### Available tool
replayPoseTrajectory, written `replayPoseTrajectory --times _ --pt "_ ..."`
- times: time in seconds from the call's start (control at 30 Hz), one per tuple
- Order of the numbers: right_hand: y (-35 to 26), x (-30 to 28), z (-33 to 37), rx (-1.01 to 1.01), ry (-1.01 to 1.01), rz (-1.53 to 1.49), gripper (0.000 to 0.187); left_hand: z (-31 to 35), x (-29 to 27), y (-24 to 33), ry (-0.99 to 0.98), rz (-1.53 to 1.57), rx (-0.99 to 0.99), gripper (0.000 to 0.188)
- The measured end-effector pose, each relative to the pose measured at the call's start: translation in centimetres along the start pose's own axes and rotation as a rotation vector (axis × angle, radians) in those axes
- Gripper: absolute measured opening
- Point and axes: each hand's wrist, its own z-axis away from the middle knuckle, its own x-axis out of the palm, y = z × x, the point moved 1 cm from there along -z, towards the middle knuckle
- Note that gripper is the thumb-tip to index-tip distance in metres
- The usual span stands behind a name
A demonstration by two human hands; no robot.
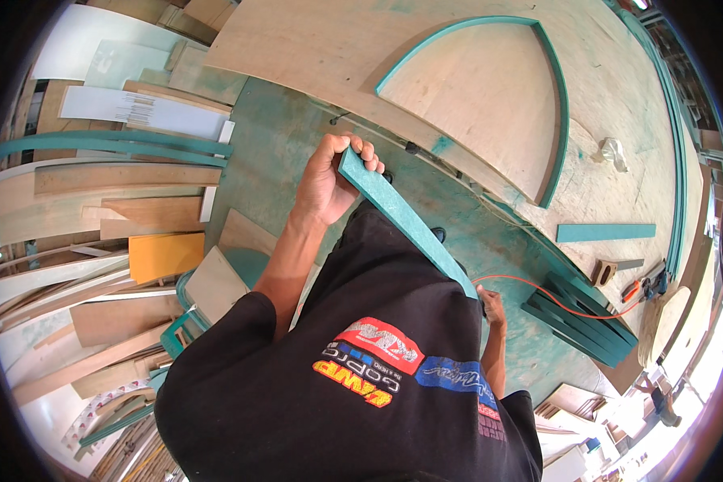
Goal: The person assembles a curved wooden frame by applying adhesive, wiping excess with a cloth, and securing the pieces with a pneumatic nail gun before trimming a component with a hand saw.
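A flat teal wooden strip (pixel 410 221) slants across the front of my body, its far end up and to the left. My left hand (pixel 329 178) is closed round that far end, thumb on top and fingers curled over the edge. Down at the near right end, my right hand (pixel 492 307) grips the strip beside my waist, its fingers partly hidden. Beyond my hands, a pointed teal arch frame (pixel 565 112) lies on the wooden worktable (pixel 313 48). A short teal strip (pixel 606 232) rests near the table's edge.
A wooden-handled tool (pixel 605 271) and orange-handled hand tools (pixel 633 291) lie at the table's right. An orange hose (pixel 554 300) passes over stacked teal boards (pixel 578 321). Crumpled plastic (pixel 612 153) sits on the table. Boards (pixel 128 181) are stacked at left. Another person (pixel 664 407) is far right.
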Motion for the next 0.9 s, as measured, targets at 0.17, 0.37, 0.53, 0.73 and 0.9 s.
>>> replayPoseTrajectory --times 0.17,0.37,0.53,0.73,0.9 --pt "0.1 0.1 0.7 -0.01 0.014 0.021 0.048 0.0 -1.2 -0.8 0.026 -0.018 0.064 0.027" --pt "0.8 -0.4 0.1 0.004 0.01 0.018 0.048 0.3 -0.5 -0.5 0.086 0.068 -0.022 0.032" --pt "1.3 0.0 -0.2 0.037 -0.035 -0.007 0.05 0.5 0.5 0.1 0.081 0.054 -0.016 0.034" --pt "0.8 0.5 -0.4 0.067 -0.087 -0.04 0.05 -0.2 -1.6 0.7 -0.103 0.105 -0.063 0.024" --pt "0.3 0.9 -0.2 0.079 -0.122 -0.006 0.051 -1.1 -1.8 -0.7 -0.06 0.417 -0.058 0.016"
